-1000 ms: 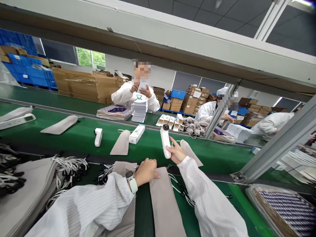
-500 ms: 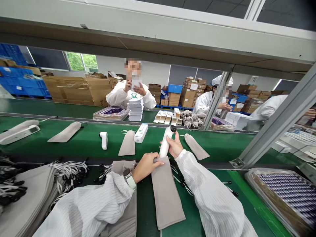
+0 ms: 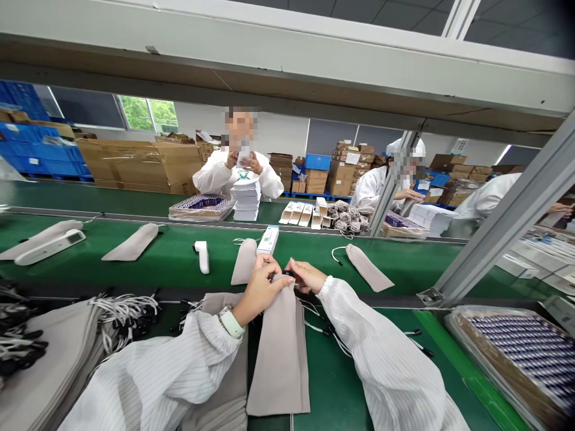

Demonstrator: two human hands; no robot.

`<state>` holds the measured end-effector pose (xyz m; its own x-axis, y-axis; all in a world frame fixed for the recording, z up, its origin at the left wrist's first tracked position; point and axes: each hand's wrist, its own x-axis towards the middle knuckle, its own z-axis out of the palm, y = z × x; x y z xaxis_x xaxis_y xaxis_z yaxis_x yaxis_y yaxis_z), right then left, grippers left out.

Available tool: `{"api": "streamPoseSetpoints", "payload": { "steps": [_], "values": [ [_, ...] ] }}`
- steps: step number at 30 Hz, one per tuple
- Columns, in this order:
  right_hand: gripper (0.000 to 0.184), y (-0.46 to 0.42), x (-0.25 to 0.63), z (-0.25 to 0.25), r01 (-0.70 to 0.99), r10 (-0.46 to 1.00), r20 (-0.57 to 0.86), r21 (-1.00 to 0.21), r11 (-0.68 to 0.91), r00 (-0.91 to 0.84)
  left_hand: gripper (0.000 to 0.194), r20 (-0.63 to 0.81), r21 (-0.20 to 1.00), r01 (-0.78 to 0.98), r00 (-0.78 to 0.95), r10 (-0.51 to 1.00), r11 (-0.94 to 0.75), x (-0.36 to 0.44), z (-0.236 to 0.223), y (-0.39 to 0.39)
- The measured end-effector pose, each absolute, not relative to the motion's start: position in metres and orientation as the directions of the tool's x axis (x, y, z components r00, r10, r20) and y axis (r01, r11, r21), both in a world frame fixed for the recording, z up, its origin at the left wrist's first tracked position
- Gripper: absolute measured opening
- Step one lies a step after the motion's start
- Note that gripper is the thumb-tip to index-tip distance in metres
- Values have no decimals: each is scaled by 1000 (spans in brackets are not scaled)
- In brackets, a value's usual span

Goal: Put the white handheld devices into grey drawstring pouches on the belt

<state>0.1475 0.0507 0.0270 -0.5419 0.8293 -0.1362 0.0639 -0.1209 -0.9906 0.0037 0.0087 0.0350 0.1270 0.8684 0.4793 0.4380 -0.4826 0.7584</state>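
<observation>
A grey fabric drawstring pouch (image 3: 278,359) hangs mouth-up in front of me, its lower part over the green surface. My left hand (image 3: 263,287) is closed on the pouch's mouth, thumb on the near side. Close by on the right, my right hand (image 3: 308,276) pinches at the same mouth, where a bit of pale drawstring shows between the fingers. A small black part is visible between my hands; whether it is a cord lock or the device's end, I cannot tell. The white handheld device is out of sight, and the pouch looks filled out near its top.
On the green belt lie a filled pouch (image 3: 368,267), a white thermometer-like device (image 3: 202,257) and a white box (image 3: 268,239). Stacked pouches (image 3: 49,359) lie at left, a wrapped tray (image 3: 516,353) at right. A metal post (image 3: 503,209) slants at right; co-workers sit opposite.
The white device went from my right hand down into the pouch. My right hand moved down to the pouch's mouth. Items on the belt shifted slightly right.
</observation>
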Motion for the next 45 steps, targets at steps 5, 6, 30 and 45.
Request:
{"api": "streamPoseSetpoints", "payload": {
  "steps": [5, 6, 30, 45],
  "values": [
    [68, 51, 157, 39, 143, 824, -128, -988, -57, -552, 29, 326, 797, 508, 94, 941, -327, -11, 49, 16],
    [68, 53, 161, 42, 162, 890, -45, -986, 33, -453, 31, 266, 802, 525, 113, 957, -285, -16, 55, 15],
    [41, 66, 209, 65, 154, 986, 128, -978, 143, -106, 24, 418, 778, 413, 223, 880, -474, 4, 87, -26],
    [35, 77, 207, 25, 808, 969, 83, -539, 239, -231, 15, 89, 472, 766, 451, 888, -436, -5, 11, 7]
  ]
}}
